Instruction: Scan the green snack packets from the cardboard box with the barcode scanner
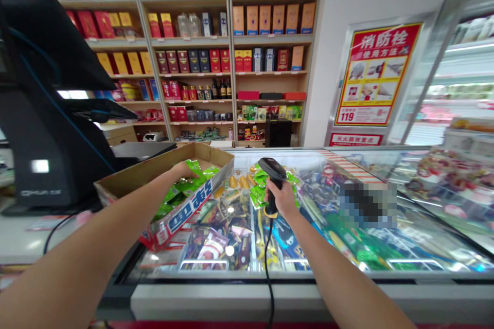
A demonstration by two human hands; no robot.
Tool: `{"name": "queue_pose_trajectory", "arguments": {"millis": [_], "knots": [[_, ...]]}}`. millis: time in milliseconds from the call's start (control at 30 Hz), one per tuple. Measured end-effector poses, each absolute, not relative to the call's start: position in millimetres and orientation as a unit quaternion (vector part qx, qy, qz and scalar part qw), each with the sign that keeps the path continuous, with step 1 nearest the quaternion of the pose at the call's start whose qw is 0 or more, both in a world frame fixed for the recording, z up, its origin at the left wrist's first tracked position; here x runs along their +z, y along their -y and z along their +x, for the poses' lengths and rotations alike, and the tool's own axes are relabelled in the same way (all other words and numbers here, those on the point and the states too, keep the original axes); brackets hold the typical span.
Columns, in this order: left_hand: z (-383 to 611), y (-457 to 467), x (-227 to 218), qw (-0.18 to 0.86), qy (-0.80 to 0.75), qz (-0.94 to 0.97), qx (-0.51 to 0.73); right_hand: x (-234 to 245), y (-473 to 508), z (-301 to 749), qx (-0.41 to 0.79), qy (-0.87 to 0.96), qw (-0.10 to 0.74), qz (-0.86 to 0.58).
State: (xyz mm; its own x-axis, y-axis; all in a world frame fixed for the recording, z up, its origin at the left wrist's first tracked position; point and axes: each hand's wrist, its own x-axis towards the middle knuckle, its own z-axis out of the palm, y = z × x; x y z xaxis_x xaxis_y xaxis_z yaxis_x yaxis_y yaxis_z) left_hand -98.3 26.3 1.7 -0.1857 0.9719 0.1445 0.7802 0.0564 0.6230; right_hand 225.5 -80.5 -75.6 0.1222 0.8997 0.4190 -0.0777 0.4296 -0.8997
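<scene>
A glass-topped shop freezer (247, 295) spanned the frame, a cardboard box (204, 157) of green packets (181, 194) sitting at its left end. The right hand (283, 199) was closed round a corded barcode scanner (272, 175) above the glass; the left hand (181, 170), at the packets, was partly hidden, its grip impossible to tell. A pixelated patch (366, 205) masked part of the freezer's right side

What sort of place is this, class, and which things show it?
Probably a small grocery or convenience shop, at its checkout: wooden shelves of boxed liquor, a glass-topped display chest full of packaged snacks, and a corded barcode scanner in the right hand.
</scene>
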Motion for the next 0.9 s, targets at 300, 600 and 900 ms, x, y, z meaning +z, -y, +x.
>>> {"name": "queue_pose_trajectory", "arguments": {"millis": [300, 600, 900], "knots": [[-65.8, 32.6, 53.1, 0.450, -0.514, 0.430, 0.591, -72.1, 82.4, 223.9, 0.385, 0.539, 0.648, -0.375], [34.0, 38.0, -51.0, 0.597, -0.250, 0.308, 0.698, -76.1, 81.4, 228.6, 0.468, 0.516, 0.649, -0.306], [35.6, 17.5, -94.2, 0.657, -0.183, 0.254, 0.686, -78.2, 91.7, 216.1, 0.606, 0.563, 0.474, -0.301]]}}
